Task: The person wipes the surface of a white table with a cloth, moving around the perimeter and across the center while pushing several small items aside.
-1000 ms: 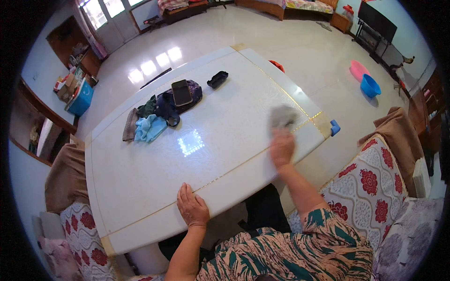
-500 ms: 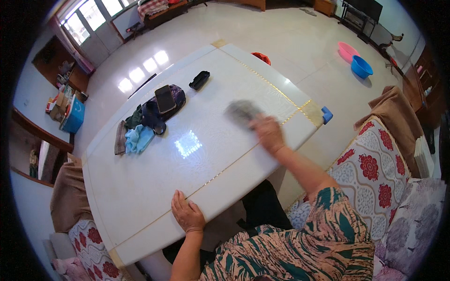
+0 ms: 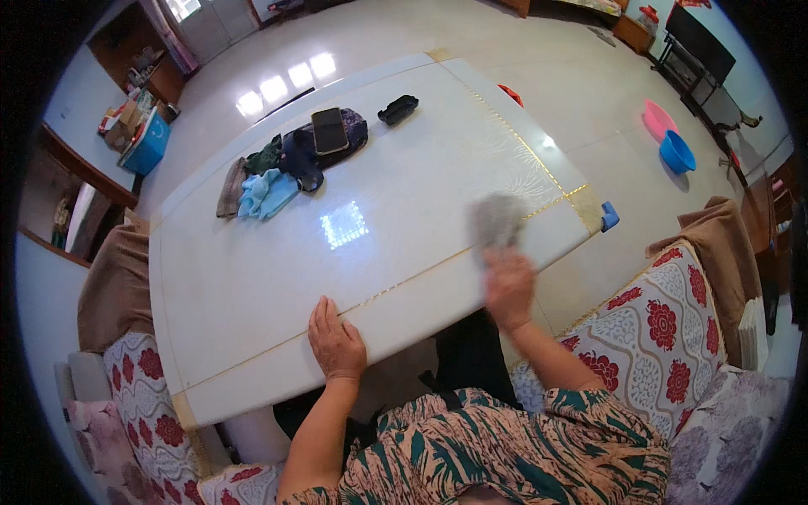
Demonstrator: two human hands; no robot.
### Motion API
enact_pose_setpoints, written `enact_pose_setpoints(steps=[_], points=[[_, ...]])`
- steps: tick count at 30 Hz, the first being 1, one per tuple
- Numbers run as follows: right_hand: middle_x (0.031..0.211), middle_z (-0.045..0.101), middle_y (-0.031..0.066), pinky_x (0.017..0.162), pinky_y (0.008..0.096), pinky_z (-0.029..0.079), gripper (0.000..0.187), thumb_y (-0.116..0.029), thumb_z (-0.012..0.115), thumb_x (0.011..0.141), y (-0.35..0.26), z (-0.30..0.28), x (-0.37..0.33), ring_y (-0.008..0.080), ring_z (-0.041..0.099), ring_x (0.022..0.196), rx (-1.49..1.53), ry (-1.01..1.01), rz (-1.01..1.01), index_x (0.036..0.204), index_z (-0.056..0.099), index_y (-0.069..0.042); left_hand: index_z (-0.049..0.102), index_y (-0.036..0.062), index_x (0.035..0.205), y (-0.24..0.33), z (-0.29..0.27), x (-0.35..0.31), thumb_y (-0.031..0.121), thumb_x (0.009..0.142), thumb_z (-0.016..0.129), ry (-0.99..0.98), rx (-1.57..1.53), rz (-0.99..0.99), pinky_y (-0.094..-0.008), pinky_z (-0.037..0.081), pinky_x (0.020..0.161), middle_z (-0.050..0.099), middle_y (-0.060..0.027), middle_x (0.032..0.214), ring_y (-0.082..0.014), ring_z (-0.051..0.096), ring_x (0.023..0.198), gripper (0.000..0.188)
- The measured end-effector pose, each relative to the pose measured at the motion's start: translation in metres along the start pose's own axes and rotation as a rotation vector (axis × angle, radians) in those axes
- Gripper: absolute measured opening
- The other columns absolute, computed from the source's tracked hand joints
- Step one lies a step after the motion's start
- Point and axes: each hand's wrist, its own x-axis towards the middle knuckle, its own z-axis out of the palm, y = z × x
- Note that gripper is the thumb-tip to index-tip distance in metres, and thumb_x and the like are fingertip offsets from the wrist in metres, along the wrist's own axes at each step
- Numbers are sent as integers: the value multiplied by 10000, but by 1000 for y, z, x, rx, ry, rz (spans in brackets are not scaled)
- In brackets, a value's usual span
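Observation:
My right hand [image 3: 510, 288] is closed on a grey cloth [image 3: 497, 220], which lies against the white tabletop [image 3: 404, 202] near its right end. Motion smears both the cloth and the fingers. Flat on the table's near edge rests my left hand [image 3: 336, 338], fingers stretched out and holding nothing. Farther back on the left sits a small heap: a light blue cloth [image 3: 268, 194], a brown cloth [image 3: 230, 190] and a dark bag [image 3: 300, 158] with a black phone [image 3: 329, 131] on top. A small black case [image 3: 398, 109] lies apart from it.
A blue corner guard [image 3: 609, 217] caps the table's right corner. Sofas with red flower covers [image 3: 661, 323] stand at both sides. Pink [image 3: 659, 120] and blue basins [image 3: 677, 152] are on the floor at the right. A blue storage box [image 3: 146, 145] stands at the far left.
My right hand has swept the grey cloth to the right and nearer to me across the tabletop. The left hand stays at the near edge. The whole view has shifted a little.

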Motion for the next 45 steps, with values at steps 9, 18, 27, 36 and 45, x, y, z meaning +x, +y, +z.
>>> enact_pose_setpoints(steps=[9, 18, 27, 36, 45], points=[[1290, 540, 188, 938, 452, 428, 308, -128, 581, 814, -130, 9, -16, 329, 552, 1030, 298, -299, -313, 1116, 639, -114, 501, 2, 1295, -21, 3, 2, 105, 842, 545, -11, -72, 25, -441, 327, 1092, 478, -155, 1376, -334, 427, 1280, 467], [1238, 572, 151, 913, 465, 417, 364, -188, 559, 852, 79, -11, -4, 319, 532, 1071, -452, -47, 404, 1203, 609, -109, 448, 105, 1391, -188, -41, -53, 270, 926, 520, 162, 297, -384, -461, 275, 1114, 411, -126, 1452, -323, 362, 1337, 499], [1316, 517, 183, 938, 493, 412, 438, -103, 541, 823, -195, 25, -7, 353, 530, 1097, 193, -426, -235, 1258, 572, -143, 453, 110, 1389, -194, -59, -50, 290, 942, 503, 131, 339, -520, -444, 259, 1125, 395, -94, 1477, -290, 339, 1367, 485], [1392, 460, 158, 1002, 460, 392, 355, -122, 579, 842, -216, 29, -14, 350, 471, 1186, 343, -531, -618, 1196, 590, -141, 555, 67, 1285, -193, -61, -50, 163, 917, 517, 237, 175, -494, -434, 319, 1097, 489, -94, 1410, -297, 412, 1320, 382], [1134, 567, 164, 897, 500, 457, 385, -155, 562, 810, 95, 41, 28, 363, 519, 1085, -585, 53, 568, 1191, 603, -182, 588, 57, 1235, -189, -62, -54, 103, 888, 520, 270, 150, -496, -439, 343, 1072, 504, -100, 1391, -298, 440, 1297, 356]])
